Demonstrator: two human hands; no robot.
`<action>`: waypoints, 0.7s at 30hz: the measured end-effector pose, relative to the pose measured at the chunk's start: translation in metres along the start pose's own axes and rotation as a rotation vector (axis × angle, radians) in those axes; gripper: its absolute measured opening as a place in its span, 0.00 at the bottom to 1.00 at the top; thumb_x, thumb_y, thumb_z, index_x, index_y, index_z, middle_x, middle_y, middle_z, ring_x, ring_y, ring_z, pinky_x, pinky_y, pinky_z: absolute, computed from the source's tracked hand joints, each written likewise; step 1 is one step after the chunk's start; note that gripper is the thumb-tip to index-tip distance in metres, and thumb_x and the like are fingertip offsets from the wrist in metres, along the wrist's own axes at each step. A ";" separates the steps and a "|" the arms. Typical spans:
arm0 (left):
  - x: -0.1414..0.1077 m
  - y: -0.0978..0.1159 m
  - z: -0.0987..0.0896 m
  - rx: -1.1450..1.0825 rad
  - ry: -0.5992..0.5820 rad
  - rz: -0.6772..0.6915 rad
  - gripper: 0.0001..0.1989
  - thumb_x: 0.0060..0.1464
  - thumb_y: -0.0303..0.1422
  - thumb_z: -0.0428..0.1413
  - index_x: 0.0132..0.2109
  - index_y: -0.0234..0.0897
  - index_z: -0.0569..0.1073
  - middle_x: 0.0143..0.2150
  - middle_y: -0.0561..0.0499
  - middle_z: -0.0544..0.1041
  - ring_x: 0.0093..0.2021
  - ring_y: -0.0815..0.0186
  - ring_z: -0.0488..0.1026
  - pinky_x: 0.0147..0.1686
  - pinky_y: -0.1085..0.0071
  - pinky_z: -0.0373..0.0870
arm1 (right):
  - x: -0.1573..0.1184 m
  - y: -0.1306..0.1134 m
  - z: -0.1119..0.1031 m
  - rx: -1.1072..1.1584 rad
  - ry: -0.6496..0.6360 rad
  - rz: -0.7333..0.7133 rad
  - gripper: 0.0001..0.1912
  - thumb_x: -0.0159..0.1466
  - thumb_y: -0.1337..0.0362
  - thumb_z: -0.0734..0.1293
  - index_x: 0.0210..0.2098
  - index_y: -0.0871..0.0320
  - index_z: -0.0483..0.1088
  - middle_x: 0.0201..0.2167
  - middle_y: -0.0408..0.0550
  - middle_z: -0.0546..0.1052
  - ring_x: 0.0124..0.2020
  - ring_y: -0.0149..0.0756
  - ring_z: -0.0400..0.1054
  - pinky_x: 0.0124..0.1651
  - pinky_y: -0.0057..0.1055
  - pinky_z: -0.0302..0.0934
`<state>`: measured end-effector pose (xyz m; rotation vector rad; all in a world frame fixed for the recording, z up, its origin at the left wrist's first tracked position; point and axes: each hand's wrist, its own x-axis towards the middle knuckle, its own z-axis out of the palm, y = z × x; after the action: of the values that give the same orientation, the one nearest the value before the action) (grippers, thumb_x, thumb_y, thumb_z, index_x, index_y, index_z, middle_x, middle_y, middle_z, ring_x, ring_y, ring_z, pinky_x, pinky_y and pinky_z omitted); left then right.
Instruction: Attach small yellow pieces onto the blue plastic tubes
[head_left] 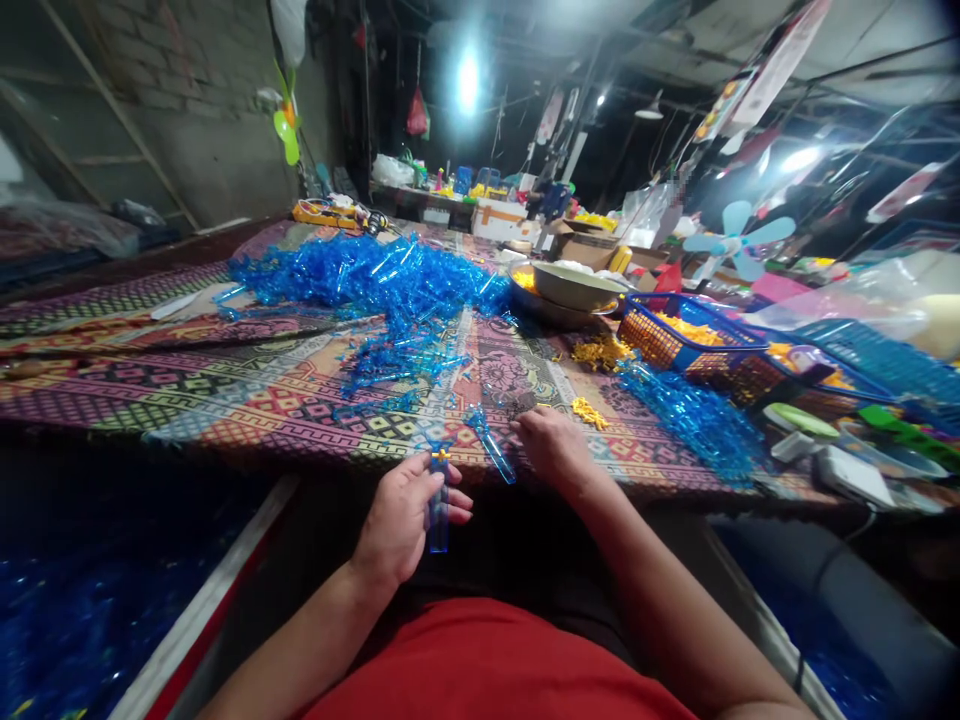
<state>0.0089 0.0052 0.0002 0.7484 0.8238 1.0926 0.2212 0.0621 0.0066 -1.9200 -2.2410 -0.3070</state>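
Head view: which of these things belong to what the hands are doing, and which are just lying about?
In use: left hand gripping a blue plastic tube with a yellow tip; right hand beside a loose blue plastic tube; heap of blue plastic runners.

Lying about: patterned cloth; beige bowl; woven basket; cardboard boxes; pale blue fan.

Left hand holds a plastic tube just off the table edge. Right hand sits on a patterned cloth, a second tube just to its left. Small moulded parts lie just beyond right hand. Farther ahead of it: basket to the right, metal basin behind and left. Large tube heap lies well ahead of left hand.
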 end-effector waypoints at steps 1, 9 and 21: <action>-0.001 0.000 0.001 -0.003 0.007 0.002 0.08 0.46 0.32 0.56 0.34 0.31 0.69 0.33 0.49 0.72 0.26 0.67 0.74 0.27 0.70 0.72 | 0.004 -0.011 -0.001 0.018 -0.026 -0.024 0.16 0.65 0.57 0.57 0.31 0.57 0.72 0.32 0.52 0.75 0.34 0.37 0.69 0.34 0.28 0.56; -0.003 -0.003 -0.002 -0.036 0.004 -0.003 0.09 0.49 0.29 0.54 0.39 0.31 0.69 0.37 0.48 0.70 0.31 0.67 0.74 0.34 0.66 0.74 | 0.022 -0.033 0.002 0.326 -0.087 -0.048 0.11 0.59 0.64 0.64 0.40 0.62 0.69 0.33 0.53 0.76 0.35 0.39 0.70 0.37 0.31 0.60; -0.002 -0.011 0.008 -0.055 -0.122 0.017 0.16 0.51 0.30 0.54 0.49 0.34 0.70 0.37 0.47 0.74 0.28 0.70 0.72 0.30 0.72 0.72 | -0.026 -0.054 -0.015 1.291 -0.050 -0.030 0.16 0.55 0.61 0.69 0.42 0.58 0.70 0.35 0.47 0.76 0.36 0.36 0.70 0.39 0.31 0.65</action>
<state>0.0201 -0.0008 -0.0048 0.7693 0.6826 1.0699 0.1720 0.0249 0.0119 -1.1284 -1.6747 0.9544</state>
